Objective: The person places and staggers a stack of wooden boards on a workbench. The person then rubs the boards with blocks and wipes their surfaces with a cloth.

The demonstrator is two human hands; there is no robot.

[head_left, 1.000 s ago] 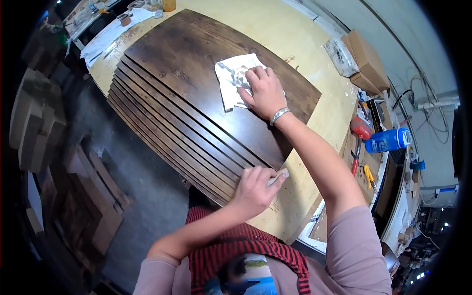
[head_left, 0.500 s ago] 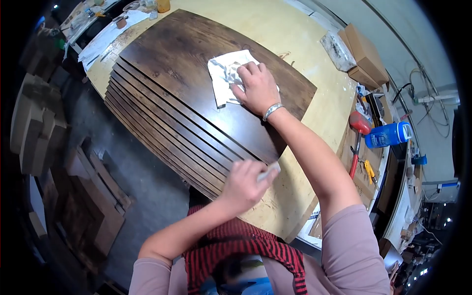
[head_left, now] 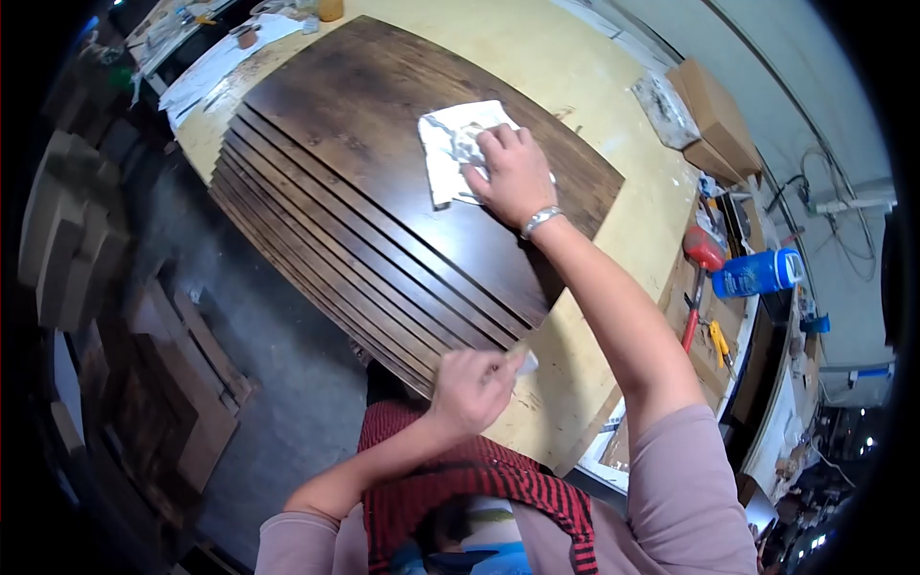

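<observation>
The dark wood panels [head_left: 355, 105] lie stacked on the yellowish table [head_left: 585, 383], a white cloth [head_left: 437, 158] on top, partly hidden by the right hand [head_left: 516, 177], fingers bent (gripping or merely pressing, I cannot tell). The left hand [head_left: 470, 391] clasps a blurred pale block [head_left: 528, 362], nearer the wearer than half a second ago.

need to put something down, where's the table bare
The table is mostly bare between the boards and the wrapped pack; a smaller patch sits between the left hand and right forearm. Crowded: off to the right, around the bottle, red tool and yellow tool.
</observation>
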